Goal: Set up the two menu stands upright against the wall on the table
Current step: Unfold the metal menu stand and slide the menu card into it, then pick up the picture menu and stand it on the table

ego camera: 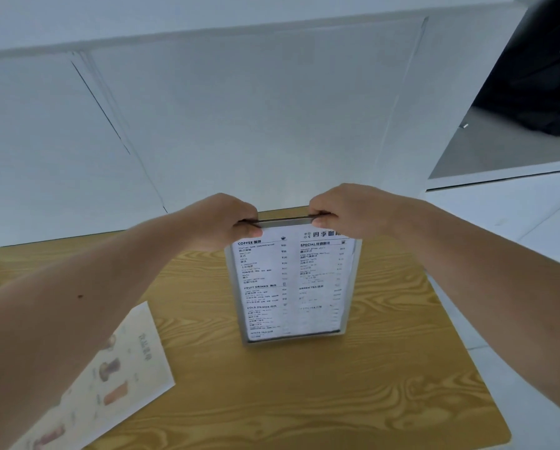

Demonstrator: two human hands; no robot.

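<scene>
A clear acrylic menu stand (291, 287) holding a black-and-white drinks menu stands upright near the middle of the wooden table (385, 384), its printed face toward me. My left hand (221, 219) pinches its top left corner and my right hand (340, 206) pinches its top right corner. The stand's base rests on the tabletop, some way in front of the white wall (239, 125). A second menu (109, 378), a cream sheet with drink pictures, lies flat at the table's left front, partly hidden under my left forearm; whether it sits in a stand I cannot tell.
The table's far edge meets the white wall. To the right, a white ledge (499, 177) carries a dark bag (544, 92). Pale floor shows beyond the table's right edge.
</scene>
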